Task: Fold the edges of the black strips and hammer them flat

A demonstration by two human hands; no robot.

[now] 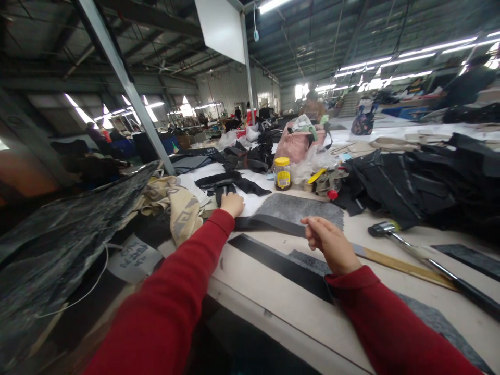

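My left hand (233, 204) reaches across the table to a small pile of black fabric pieces (234, 182); its fingers are curled on the near piece, their tips partly hidden. Above the tabletop, my right hand (328, 242) is closed in a pinch; what is between thumb and fingers, if anything, is too small to make out. A long dark strip (273, 223) runs between the two hands, along the edge of a grey felt-like sheet (300, 205). Closer to me lies a wide black strip (281, 265), with a grey piece (310, 261) beside it.
A hammer-like tool with a metal shaft (406, 240) and a wooden ruler (406, 265) lie at right. Behind are a yellow-lidded jar (282, 174), a pink bag (299, 143) and heaped black fabric (410, 182). Patterned beige cloth (175, 205) lies left. Other people are in the background.
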